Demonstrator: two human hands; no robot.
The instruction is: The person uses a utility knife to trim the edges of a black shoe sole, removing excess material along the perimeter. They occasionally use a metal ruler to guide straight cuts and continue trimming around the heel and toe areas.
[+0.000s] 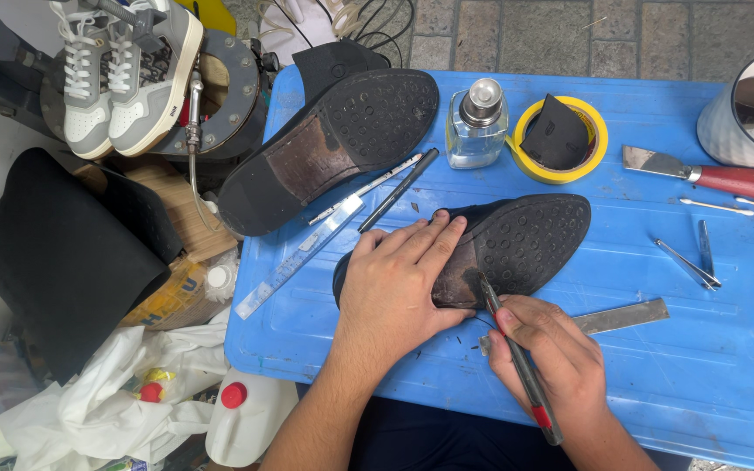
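grey paving stones run along the top, and below them a blue plastic tabletop (674, 366) carries my work. off its left edge sit a pair of grey and white sneakers (124, 74) on a round metal stand, a black rubber sheet (63, 253), and a white bottle with a red cap (242, 419). on the tabletop lies one black shoe (342, 139) sole up, with a metal ruler (298, 257) and a black pen (399, 189) just beside it. my left hand (394, 288) lies flat, fingers spread, pressing down the second black shoe (525, 240), which lies sole up in the middle of the tabletop. my right hand (551, 358) has its fingers closed around a red-handled knife (517, 358), its tip touching the sole's brown waist. behind stand a glass bottle (475, 126) and a yellow tape roll (560, 139). further right lie a red-handled scraper (717, 177), tweezers (689, 266) and a flat metal strip (621, 317).
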